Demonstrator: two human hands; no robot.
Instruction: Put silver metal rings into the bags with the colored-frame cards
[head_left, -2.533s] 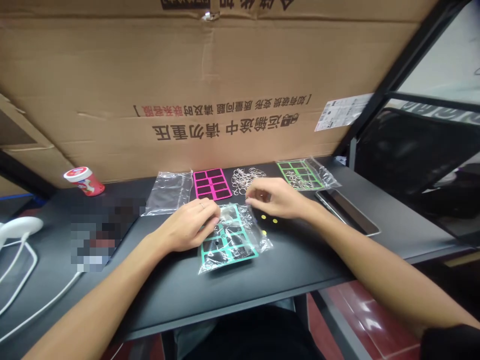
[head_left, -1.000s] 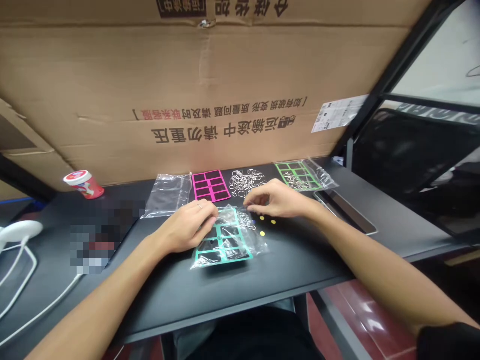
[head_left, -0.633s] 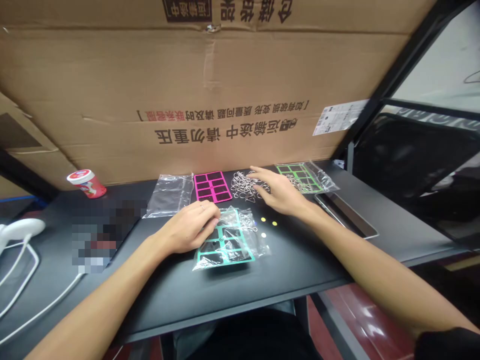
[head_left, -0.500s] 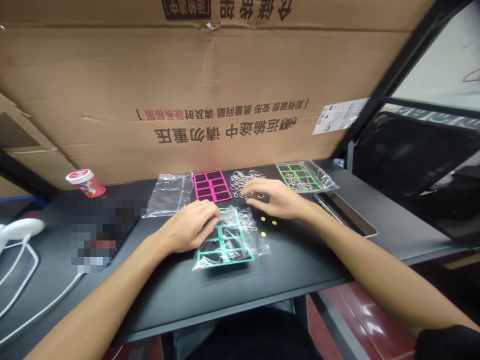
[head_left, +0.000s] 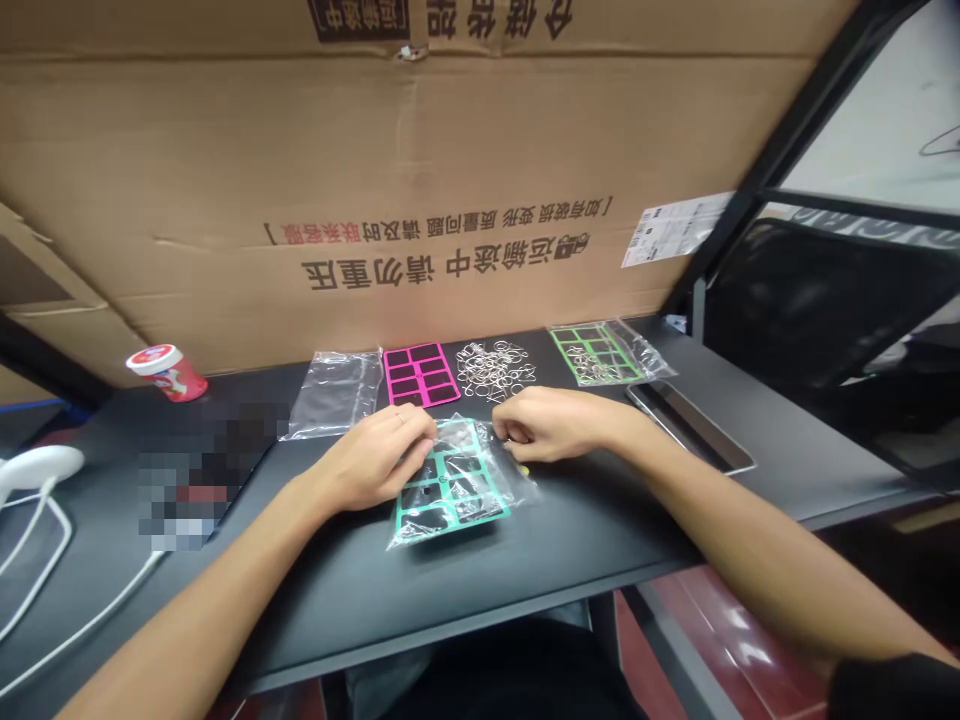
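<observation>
A clear plastic bag with a teal grid sheet (head_left: 452, 492) lies on the black desk (head_left: 585, 530) in front of me. My left hand (head_left: 379, 455) pinches the bag's upper left edge, fingers closed on the plastic. My right hand (head_left: 546, 424) is curled at the bag's upper right corner, fingertips pinched together on something small I cannot make out. Behind it lies a loose pile of metal rings (head_left: 496, 366). A small yellow dot (head_left: 524, 469) peeks out under the right hand.
At the back of the desk lie an empty clear bag (head_left: 335, 393), a pink grid sheet (head_left: 421, 374) and a bagged green grid sheet (head_left: 604, 353). A phone (head_left: 690, 425) lies right, a red cup (head_left: 166, 372) left. White cables (head_left: 45, 560) run far left; a cardboard box (head_left: 420, 170) walls the back.
My right hand reached back to the pile of metal rings, then came forward and closed at the bag's upper right corner. My left hand has stayed on the bag.
</observation>
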